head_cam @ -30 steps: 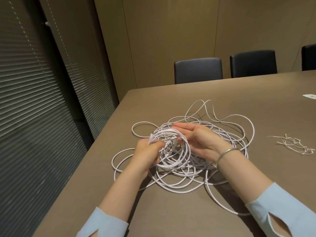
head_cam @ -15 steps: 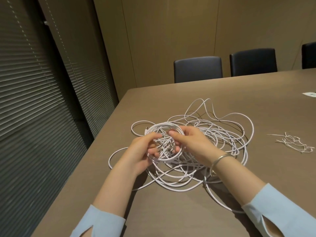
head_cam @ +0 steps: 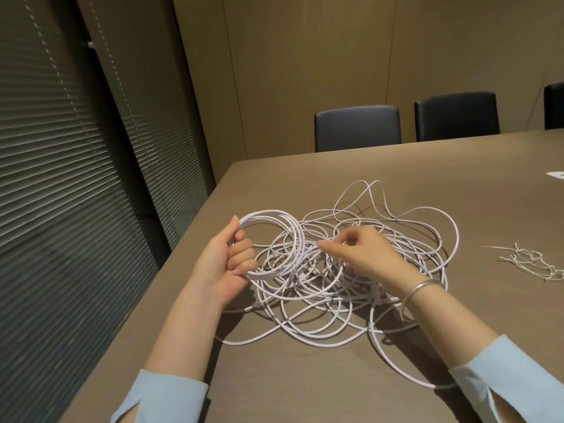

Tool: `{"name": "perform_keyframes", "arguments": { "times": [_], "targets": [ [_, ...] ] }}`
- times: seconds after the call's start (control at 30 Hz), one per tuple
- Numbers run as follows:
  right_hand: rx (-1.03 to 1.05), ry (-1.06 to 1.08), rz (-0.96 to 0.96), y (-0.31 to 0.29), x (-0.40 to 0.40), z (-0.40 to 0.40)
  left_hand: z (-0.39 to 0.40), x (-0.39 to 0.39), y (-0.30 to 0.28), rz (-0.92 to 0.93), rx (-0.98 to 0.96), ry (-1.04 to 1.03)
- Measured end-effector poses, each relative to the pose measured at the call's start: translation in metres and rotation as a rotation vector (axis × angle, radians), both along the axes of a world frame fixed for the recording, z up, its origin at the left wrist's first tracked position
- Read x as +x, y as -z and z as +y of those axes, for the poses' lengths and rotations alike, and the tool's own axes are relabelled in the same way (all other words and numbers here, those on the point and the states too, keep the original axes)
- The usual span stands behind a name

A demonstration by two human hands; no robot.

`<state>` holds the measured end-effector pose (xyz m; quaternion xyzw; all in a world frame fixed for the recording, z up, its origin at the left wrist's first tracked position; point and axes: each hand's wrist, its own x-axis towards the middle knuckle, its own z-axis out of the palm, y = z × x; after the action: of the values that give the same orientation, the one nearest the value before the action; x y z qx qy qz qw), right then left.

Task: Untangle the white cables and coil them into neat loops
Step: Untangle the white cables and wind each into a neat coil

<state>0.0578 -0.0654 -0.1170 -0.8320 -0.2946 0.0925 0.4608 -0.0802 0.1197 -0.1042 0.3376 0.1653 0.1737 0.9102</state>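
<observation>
Left hand (head_cam: 227,264) grips a coiled bundle (head_cam: 274,239); right hand (head_cam: 363,254) pinches a strand of the tangled white cables (head_cam: 381,300).

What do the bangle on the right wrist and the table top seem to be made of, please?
Bangle: likely silver-coloured metal, thin, with a bright polished glint. Table: smooth brown top with a soft satin sheen, perhaps laminate or coated wood; no grain shows.
</observation>
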Motion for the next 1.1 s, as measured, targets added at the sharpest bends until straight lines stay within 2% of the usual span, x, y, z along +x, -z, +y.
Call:
{"name": "perform_keyframes", "arguments": {
  "times": [0.13, 0.23, 0.33, 0.47, 0.57, 0.7, 0.77, 0.9, 0.97, 1.03, 1.1],
  "targets": [
    [-0.077, -0.135, 0.025, -0.003, -0.008, 0.0, -0.004, 0.001, 0.0, -0.007, -0.019, 0.041],
    [0.119, -0.124, 0.182, -0.004, -0.008, -0.001, -0.012, 0.003, 0.002, 0.034, 0.05, 0.133],
    [0.285, -0.081, 0.296, -0.008, -0.009, 0.001, -0.027, 0.01, 0.006, 0.176, 0.237, 0.119],
    [0.532, -0.141, 0.608, -0.005, -0.015, 0.014, -0.047, 0.018, 0.012, 0.284, 0.472, 0.103],
    [0.534, -0.154, 0.579, -0.004, -0.02, 0.018, -0.053, 0.017, 0.011, 0.271, 0.558, 0.115],
    [0.504, -0.184, 0.415, -0.008, -0.026, 0.013, -0.054, 0.011, 0.006, 0.251, 0.615, 0.112],
    [0.507, -0.232, 0.456, -0.008, -0.027, 0.013, -0.052, 0.011, 0.005, 0.235, 0.671, 0.069],
    [0.511, -0.238, 0.502, -0.01, -0.035, 0.017, -0.05, 0.019, 0.012, 0.268, 1.011, -0.18],
    [0.507, -0.206, 0.475, -0.011, -0.039, 0.018, -0.049, 0.02, 0.016, 0.296, 1.096, -0.305],
    [0.53, -0.203, 0.459, -0.011, -0.04, 0.019, -0.048, 0.021, 0.018, 0.297, 1.139, -0.361],
    [0.549, -0.218, 0.45, -0.01, -0.041, 0.02, -0.046, 0.022, 0.018, 0.294, 1.298, -0.38]
  ]
}}
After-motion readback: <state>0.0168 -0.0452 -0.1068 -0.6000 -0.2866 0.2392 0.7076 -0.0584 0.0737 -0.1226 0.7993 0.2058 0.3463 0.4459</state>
